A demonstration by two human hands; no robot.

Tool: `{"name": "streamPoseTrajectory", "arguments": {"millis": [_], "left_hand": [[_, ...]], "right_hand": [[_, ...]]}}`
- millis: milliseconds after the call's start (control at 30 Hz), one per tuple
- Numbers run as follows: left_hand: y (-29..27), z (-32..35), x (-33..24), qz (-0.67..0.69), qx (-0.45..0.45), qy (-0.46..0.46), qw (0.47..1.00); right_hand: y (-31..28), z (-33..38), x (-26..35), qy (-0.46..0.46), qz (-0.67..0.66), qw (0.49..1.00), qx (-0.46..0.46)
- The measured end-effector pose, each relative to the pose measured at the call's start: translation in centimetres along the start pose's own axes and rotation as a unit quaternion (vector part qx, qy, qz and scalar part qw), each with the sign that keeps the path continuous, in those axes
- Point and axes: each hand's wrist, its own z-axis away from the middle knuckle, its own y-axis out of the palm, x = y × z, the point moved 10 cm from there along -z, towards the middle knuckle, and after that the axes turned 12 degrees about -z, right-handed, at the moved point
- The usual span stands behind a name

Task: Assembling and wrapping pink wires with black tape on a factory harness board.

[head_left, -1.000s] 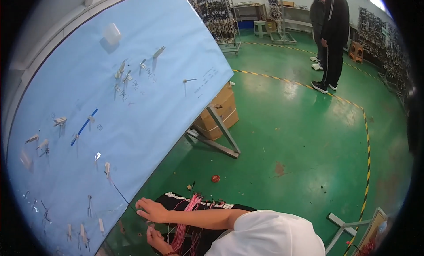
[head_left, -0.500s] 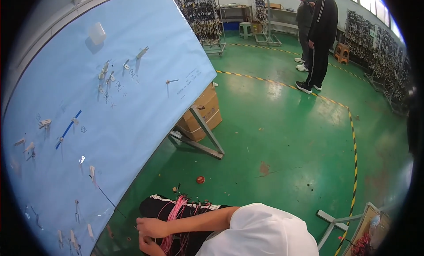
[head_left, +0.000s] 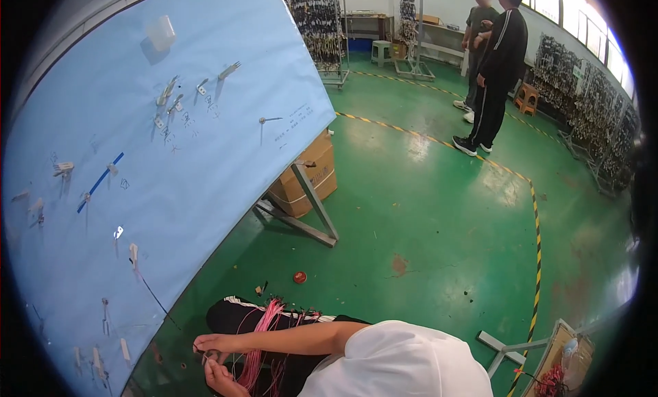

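Note:
My right hand [head_left: 218,343] reaches in from the right, its bare forearm crossing above my lap, fingers pinched together. Just below it my left hand [head_left: 224,381] is also closed, fingertips raised toward the right hand. Something small and thin seems to lie between the fingertips, too small to name. A bundle of pink wires [head_left: 269,317] lies across my dark-trousered leg and passes under the right forearm. Darker wires lie beside it. Left of my hands, a dark wire [head_left: 154,296] hangs from a pale clip [head_left: 133,254] on the slanted blue board [head_left: 205,191].
More clips, a blue strip [head_left: 103,180] and a clear plastic box [head_left: 162,34] are on the board. A cardboard box [head_left: 312,181] stands behind its metal leg [head_left: 315,202]. Two people stand at the back right near wire racks. A red round object [head_left: 299,277] lies on the green floor.
The whole view has shifted slightly. My hands appear a little farther left, with a clearer gap between them. At the back, one person's raised arm has come down.

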Motion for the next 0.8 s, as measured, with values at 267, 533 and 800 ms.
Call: {"name": "streamPoseTrajectory", "arguments": {"millis": [267,533,800], "left_hand": [[-0.3,-0.6,-0.3,0.03,0.046,0.021,0.998],[-0.5,-0.7,0.3,-0.253,-0.039,0.176,0.951],[0.2,1.3,-0.7,0.025,0.035,0.107,0.993]], "right_hand": [[-1.6,0.4,-0.8,-0.073,0.029,0.996,0.036],[8.1,6.6,4.3,-0.33,0.758,0.56,-0.054],[5.1,6.6,10.8,-0.369,0.476,0.764,-0.233]]}}
